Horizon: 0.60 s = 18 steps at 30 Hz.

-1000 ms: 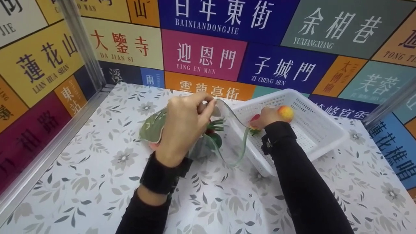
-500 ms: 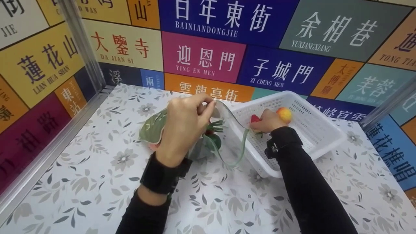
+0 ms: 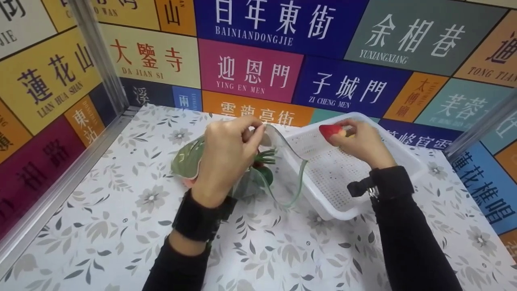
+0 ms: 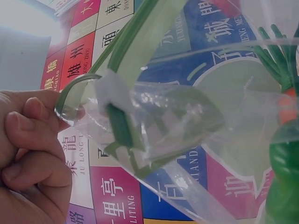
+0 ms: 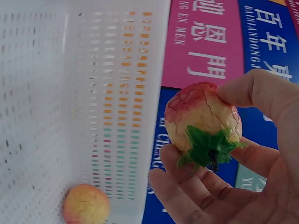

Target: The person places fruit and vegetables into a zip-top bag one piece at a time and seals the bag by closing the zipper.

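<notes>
My left hand point(image 3: 228, 157) pinches the green-trimmed edge of a clear bag point(image 3: 297, 196) and holds its mouth up. Inside show an orange piece with green stems point(image 4: 273, 53), like a carrot top, and a glossy green item point(image 4: 285, 172). In the head view my right hand point(image 3: 367, 143) is raised over the white basket point(image 3: 343, 214). Its thumb and fingers grip a red-and-yellow artificial fruit point(image 5: 203, 121) with a green leafy cap. A second yellow-orange fruit point(image 5: 86, 205) lies in the basket, hidden by my right hand in the head view.
The perforated basket stands just right of the bag. A flower-patterned cloth point(image 3: 101, 226) covers the table. Behind rises a wall of coloured panels point(image 3: 250, 68) with lettering, and a metal frame post point(image 3: 105, 60) stands at the left.
My right hand has lifted the red-and-yellow fruit up from inside the basket and moved back to the right. The left hand keeps its hold on the bag's edge, almost unmoved.
</notes>
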Motion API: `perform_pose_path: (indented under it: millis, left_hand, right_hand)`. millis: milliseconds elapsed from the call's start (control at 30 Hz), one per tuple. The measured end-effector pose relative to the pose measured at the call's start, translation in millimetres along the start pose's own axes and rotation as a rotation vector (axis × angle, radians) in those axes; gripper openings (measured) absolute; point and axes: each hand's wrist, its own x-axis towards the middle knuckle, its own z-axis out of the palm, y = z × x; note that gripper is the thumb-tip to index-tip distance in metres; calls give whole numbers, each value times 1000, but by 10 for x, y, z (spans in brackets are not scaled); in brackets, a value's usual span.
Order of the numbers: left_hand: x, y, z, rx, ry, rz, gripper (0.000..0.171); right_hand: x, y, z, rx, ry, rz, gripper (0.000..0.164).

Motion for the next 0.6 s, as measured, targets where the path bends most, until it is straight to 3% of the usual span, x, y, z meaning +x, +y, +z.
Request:
perform_pose_path:
  millis: [267, 467, 600]
  left_hand:
    - [-2, -19, 12, 1, 42, 8, 13]
    - [-1, -23, 4, -5, 83, 7, 10]
    - [4, -10, -5, -13, 75, 3, 10]
  right_hand:
    - [-578, -284, -130, 116, 152, -59, 61]
    - [-1011, -556, -11, 267, 233, -191, 51]
    - [-1187, -710, 127, 342, 230, -287, 44]
